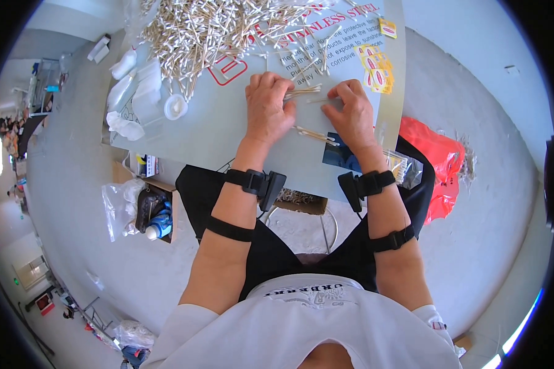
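My left hand [268, 106] is over the table, its fingers curled, with a small bundle of cotton swabs [306, 91] sticking out between thumb and forefinger. Opposite it, my right hand [353, 114] has thumb and forefinger brought together on what looks like a single thin cotton swab [316, 100]. A second small bundle of swabs [316, 134] lies on the table between the two hands, nearer to me. Beyond my hands, a large heap of loose cotton swabs [209, 34] spreads over the far left of the table.
The sheet-topped table [218, 132] carries a small white tub [176, 107] and white plastic packets [148, 89] at left. Yellow printed cards [375, 67] lie at far right, a dark blue card [338, 155] near the front edge. A red bag [429, 163] is on the floor at right.
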Demonstrator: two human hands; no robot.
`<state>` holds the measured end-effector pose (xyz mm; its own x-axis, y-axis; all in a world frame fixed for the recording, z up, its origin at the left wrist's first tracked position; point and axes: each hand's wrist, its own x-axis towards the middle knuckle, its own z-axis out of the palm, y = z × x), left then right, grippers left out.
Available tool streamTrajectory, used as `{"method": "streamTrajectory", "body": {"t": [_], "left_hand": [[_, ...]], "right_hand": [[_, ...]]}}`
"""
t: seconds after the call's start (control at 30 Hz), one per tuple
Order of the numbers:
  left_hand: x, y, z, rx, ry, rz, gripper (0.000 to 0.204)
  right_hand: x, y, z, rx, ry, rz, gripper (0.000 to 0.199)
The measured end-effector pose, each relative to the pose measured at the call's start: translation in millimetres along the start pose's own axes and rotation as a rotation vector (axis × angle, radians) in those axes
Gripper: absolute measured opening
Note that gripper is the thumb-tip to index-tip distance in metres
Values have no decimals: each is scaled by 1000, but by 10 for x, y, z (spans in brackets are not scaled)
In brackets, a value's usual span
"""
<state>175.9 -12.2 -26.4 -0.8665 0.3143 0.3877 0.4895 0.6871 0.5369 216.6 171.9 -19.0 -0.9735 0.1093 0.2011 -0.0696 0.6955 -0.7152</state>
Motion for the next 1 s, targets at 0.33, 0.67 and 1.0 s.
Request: {"method": "streamTrajectory", "body": {"t": [0.33, 0.67, 1.0], "left_hand": [[13, -42, 28, -39, 34, -4, 16], [26, -48, 35, -9, 65, -5, 12], [15, 10, 15, -5, 35, -16, 17]], "right_hand": [[-118, -38, -14, 64, 15, -45, 10], [-192, -32, -29, 109, -14, -143, 11], [-246, -77, -55, 204, -5, -7, 16]]}}
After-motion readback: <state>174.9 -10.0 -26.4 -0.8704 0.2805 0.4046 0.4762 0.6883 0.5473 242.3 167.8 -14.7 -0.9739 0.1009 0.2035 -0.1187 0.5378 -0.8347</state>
